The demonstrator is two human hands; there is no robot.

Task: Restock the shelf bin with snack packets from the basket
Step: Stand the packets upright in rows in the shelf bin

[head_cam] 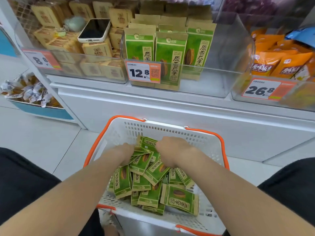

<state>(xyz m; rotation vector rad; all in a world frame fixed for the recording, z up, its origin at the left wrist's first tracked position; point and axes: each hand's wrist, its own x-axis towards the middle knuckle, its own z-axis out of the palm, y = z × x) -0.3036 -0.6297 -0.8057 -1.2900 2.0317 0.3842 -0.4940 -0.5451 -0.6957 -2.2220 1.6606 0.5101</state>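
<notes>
Head view: left hand [122,155] and right hand [172,150] reach into the basket [170,129] of green snack packets [153,172]; right fingers curl on one raised packet [147,143], left fingers are buried, grip unclear. A loose grasp could spill packets short of the half-filled shelf bin [221,79]

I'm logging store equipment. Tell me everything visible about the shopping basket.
The basket is white perforated plastic with orange handles folded along its rim. It sits upright in front of the white shelf base, holding loosely piled green snack packets. The left hand and right hand reach inside among them; the right grips one.
</notes>
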